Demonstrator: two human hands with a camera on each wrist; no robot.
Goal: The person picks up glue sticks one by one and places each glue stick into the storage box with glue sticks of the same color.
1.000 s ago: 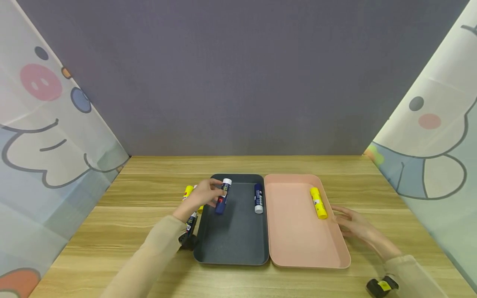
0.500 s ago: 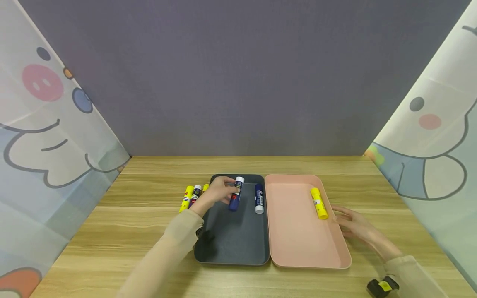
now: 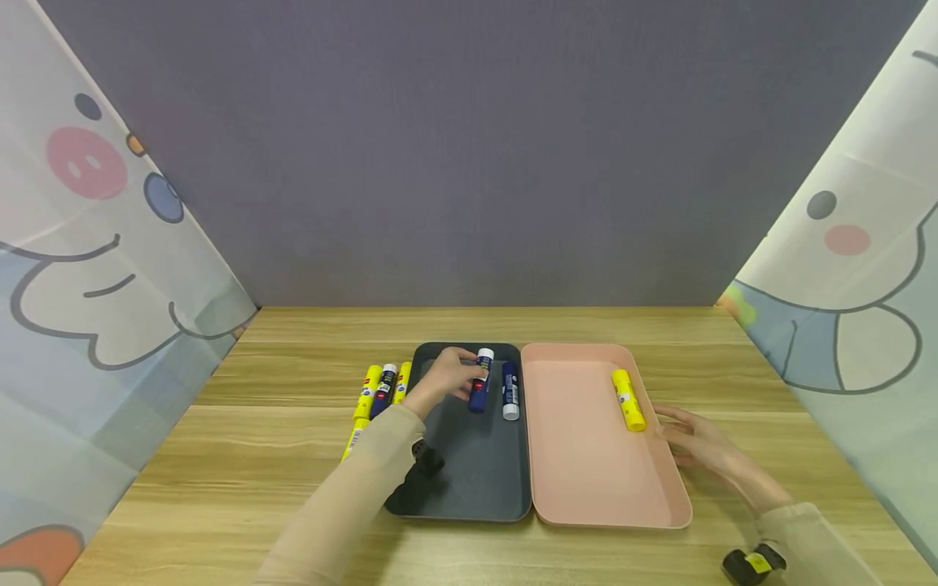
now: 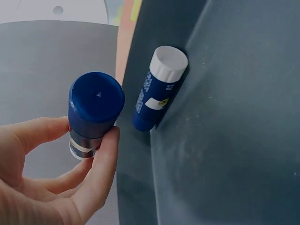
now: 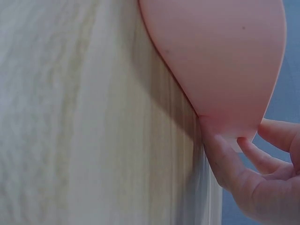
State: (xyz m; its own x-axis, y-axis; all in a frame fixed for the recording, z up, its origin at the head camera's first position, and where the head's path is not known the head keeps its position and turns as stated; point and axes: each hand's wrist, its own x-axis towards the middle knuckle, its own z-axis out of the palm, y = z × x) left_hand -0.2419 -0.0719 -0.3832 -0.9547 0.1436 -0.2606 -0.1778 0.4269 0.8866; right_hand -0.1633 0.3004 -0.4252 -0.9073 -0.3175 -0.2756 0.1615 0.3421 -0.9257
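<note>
My left hand (image 3: 449, 376) pinches a navy glue stick (image 3: 480, 381) with a white cap between thumb and fingers, over the dark grey tray (image 3: 469, 496). In the left wrist view this glue stick's blue base (image 4: 96, 98) faces the camera. Just right of it, a second navy glue stick (image 3: 510, 391) lies along the tray's right wall, white end toward me. My right hand (image 3: 696, 442) touches the outer right side of the pink tray (image 3: 586, 488), its fingers spread against the wall and rim (image 5: 234, 93). Inside that tray lies a yellow glue stick (image 3: 628, 400).
Left of the dark tray, several glue sticks lie on the wooden table (image 3: 242, 439): yellow ones (image 3: 367, 392) and a navy one (image 3: 383, 391) with a white cap. My left sleeve partly covers that group. A grey panel (image 3: 484, 163) stands behind the table, with printed curtains (image 3: 865, 325) at both sides.
My left hand has moved right across the dark tray with the navy glue stick, toward the one lying there. More of the glue sticks on the left now show. My right hand stays put.
</note>
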